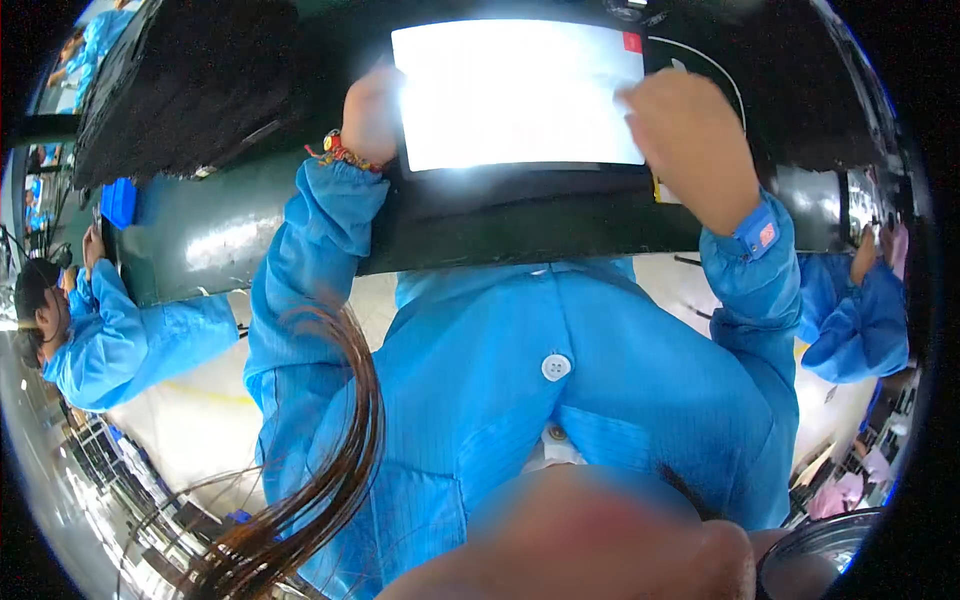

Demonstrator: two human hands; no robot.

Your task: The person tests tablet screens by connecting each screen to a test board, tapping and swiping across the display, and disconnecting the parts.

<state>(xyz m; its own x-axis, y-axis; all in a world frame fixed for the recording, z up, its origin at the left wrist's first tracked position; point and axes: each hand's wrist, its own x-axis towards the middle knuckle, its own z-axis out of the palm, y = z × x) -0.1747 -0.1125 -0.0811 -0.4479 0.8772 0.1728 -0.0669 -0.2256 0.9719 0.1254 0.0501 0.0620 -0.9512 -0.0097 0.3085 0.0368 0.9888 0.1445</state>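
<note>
A flat rectangular panel (520,95) glows bright white on the dark bench before me, with a dark strip along its near edge and a small red tab (632,42) at its far right corner. My left hand (372,112) is closed at the panel's left edge and seems to grip it; glare and blur soften its fingers. Over the right edge, my right hand (690,135) has its fingers curled in and pressed together. What they hold, if anything, is too small or washed out to make out.
The dark green bench top (230,235) has a worn near edge. Black material (180,90) covers its far left, and a blue bin (119,203) stands there. A white cable (715,65) curves behind my right hand. Co-workers in blue sit at left (130,330) and right (855,320).
</note>
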